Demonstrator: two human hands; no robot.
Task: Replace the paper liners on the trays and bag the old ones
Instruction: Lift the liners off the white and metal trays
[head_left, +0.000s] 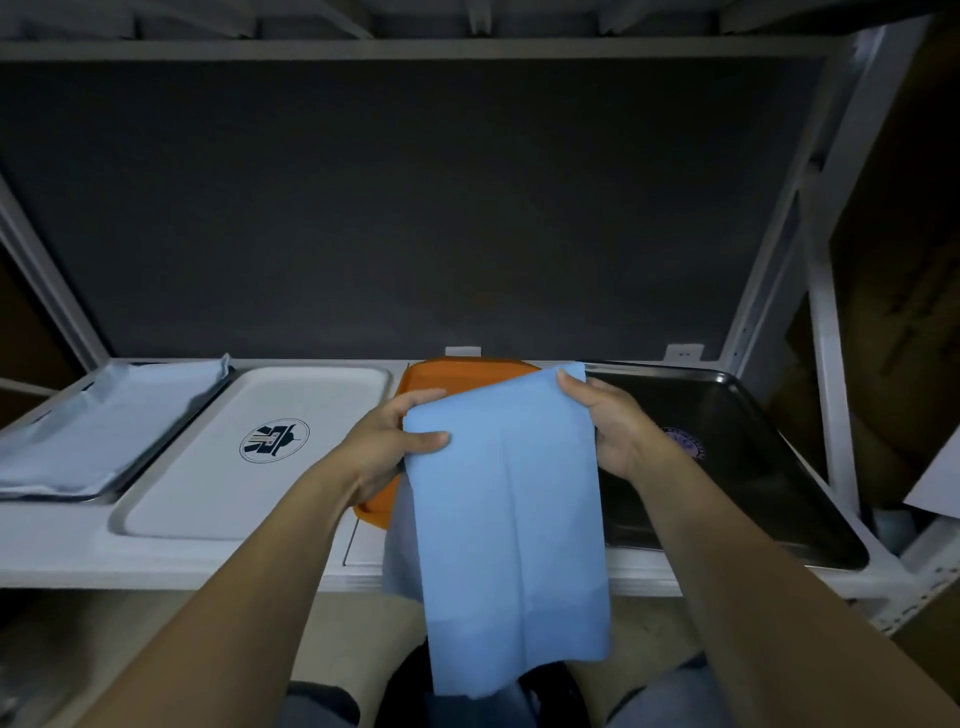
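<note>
A folded blue paper liner (509, 519) hangs in front of the orange tray (415, 379), covering most of it. My left hand (395, 441) pinches the liner's upper left edge, thumb on top. My right hand (608, 421) grips its upper right corner. The liner's lower end droops below the shelf edge. A white tray (208, 499) with a dark round logo lies bare to the left. At the far left a dark tray (171, 441) holds a pale blue liner (114, 421). A black tray (753, 467) lies bare at the right.
The four trays sit side by side on a white shelf (62, 561) with a dark back panel. White metal uprights (826, 322) stand at the right. A white sheet corner (940, 488) shows at the far right edge. My knees are below the shelf.
</note>
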